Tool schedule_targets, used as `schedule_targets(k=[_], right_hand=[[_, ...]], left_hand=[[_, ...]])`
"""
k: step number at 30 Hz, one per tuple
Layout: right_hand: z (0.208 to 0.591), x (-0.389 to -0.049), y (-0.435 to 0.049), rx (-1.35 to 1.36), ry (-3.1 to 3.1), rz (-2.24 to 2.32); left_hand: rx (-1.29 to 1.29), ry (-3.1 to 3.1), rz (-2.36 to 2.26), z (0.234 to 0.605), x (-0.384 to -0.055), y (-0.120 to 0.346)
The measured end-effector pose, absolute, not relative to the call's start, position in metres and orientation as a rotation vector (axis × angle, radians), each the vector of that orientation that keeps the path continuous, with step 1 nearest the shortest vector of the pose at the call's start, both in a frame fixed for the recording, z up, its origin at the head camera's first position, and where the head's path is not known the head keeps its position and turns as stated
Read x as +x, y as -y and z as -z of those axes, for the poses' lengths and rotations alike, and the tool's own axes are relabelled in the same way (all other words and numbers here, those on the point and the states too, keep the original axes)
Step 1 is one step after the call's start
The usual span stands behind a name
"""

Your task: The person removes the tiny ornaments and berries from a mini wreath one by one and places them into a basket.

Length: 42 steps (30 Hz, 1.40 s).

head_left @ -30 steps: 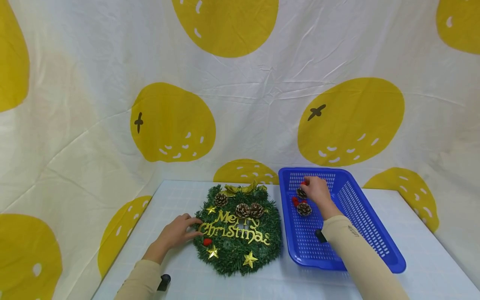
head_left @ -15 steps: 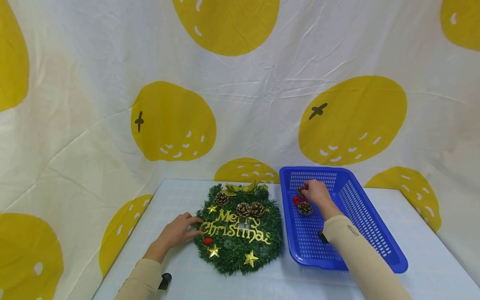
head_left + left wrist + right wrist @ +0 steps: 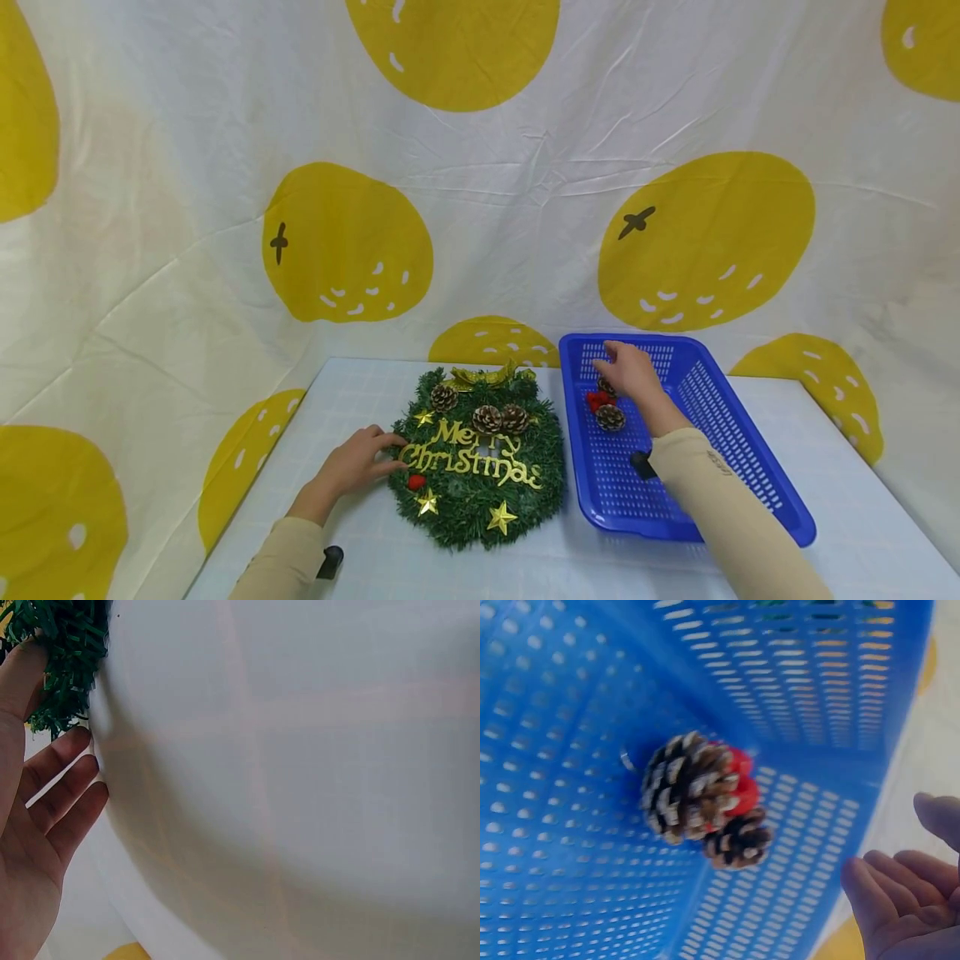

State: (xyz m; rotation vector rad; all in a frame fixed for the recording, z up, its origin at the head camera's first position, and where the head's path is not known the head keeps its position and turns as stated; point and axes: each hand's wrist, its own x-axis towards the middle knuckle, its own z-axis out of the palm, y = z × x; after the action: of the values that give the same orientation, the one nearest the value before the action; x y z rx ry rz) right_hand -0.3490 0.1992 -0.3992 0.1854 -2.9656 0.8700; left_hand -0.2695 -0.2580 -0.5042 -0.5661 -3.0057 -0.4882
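Note:
My left hand (image 3: 356,460) holds the left edge of a green Christmas wreath (image 3: 467,504), its greenery between thumb and index finger in the left wrist view; the other fingers are spread. The wreath lies flat, bearing gold "Merry Christmas" lettering (image 3: 472,461), pine cones (image 3: 486,420), gold stars (image 3: 501,518), a red ornament (image 3: 416,482) and a gold bow (image 3: 483,377). Over the far left part of the blue basket (image 3: 690,527), my right hand (image 3: 633,373) is raised with nothing in its fingers. Below it sit a large pine cone (image 3: 686,791), red berries (image 3: 742,791) and a smaller cone (image 3: 740,840).
The basket stands right of the wreath on a pale table (image 3: 375,558), its perforated walls rising around the cones. A white curtain (image 3: 510,250) printed with yellow fruit hangs behind and along the sides.
My right hand gripped a pine cone ornament in the basket, lowered it beside the others, then let go and lifted away. My left hand has stayed at the wreath.

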Motion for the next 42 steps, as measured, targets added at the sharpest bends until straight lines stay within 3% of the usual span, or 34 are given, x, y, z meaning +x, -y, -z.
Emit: schedule_targets(k=[13,42], right_hand=[[0.380,-0.332,-0.182,0.285,2.887,-0.976],[0.352,-0.250,-0.088,0.726,2.695,-0.999]], left_hand=[[-0.556,3.010,0.500,0.504,-0.268,0.257],[-0.554,3.006,0.496,0.504,-0.269,0.258]])
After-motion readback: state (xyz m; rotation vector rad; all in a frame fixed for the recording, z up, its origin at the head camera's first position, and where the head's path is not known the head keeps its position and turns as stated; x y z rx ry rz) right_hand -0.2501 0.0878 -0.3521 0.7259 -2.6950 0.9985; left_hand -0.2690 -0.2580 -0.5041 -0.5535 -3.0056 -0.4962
